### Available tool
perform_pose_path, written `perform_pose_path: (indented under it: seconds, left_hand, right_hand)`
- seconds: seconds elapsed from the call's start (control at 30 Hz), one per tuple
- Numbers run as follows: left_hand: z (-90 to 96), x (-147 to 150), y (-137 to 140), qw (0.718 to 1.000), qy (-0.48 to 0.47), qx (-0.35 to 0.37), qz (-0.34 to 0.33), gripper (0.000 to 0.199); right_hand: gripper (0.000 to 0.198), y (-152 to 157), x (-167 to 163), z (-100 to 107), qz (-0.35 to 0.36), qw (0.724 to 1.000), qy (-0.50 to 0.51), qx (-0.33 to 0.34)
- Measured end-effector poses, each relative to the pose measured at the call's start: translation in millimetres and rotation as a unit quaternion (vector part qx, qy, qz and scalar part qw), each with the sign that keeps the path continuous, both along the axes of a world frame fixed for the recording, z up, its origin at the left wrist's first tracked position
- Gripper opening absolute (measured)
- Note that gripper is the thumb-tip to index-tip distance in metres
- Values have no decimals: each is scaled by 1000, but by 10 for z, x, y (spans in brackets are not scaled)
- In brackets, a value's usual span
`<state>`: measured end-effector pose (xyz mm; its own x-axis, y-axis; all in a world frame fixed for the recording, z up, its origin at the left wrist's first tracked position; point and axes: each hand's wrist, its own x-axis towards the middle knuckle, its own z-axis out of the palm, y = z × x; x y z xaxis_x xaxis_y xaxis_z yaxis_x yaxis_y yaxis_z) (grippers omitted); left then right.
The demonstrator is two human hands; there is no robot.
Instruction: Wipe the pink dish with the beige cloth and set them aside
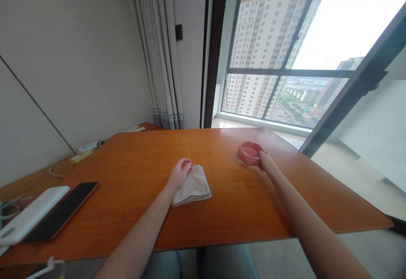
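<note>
A folded whitish cloth [194, 188] lies on the wooden table in front of me. My left hand [180, 171] rests by its upper left edge, fingers curled in loosely, with nothing visible in them. Farther right, my right hand [266, 162] grips the near right side of a pink dish [249, 154] shaped like a flower, with thick scalloped walls, perhaps an ashtray. The dish looks slightly tilted over the table, its hollow facing up; whether it touches the surface I cannot tell.
On the left of the brown table [133, 224] lie a black phone-like slab [63, 211] and a white device [36, 213]. A power strip [88, 147] and cables sit by the wall. Behind the table are a grey curtain [158, 50] and a window [279, 72].
</note>
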<state>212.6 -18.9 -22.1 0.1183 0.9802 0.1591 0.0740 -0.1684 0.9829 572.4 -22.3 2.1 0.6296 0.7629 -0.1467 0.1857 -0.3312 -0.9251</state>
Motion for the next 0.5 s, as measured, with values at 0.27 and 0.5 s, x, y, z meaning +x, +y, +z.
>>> perform_pose_path:
  seconds: [0.27,0.5]
  left_hand:
    - [-40,-32,-52,959,243,147,-21,18]
    - [-99,-41,-38,929,314,196,-25,20]
  right_hand:
    - [39,-205,580,-144,-19,993,-91,-78]
    - [33,-154,652,-233,26,983,-144,-108]
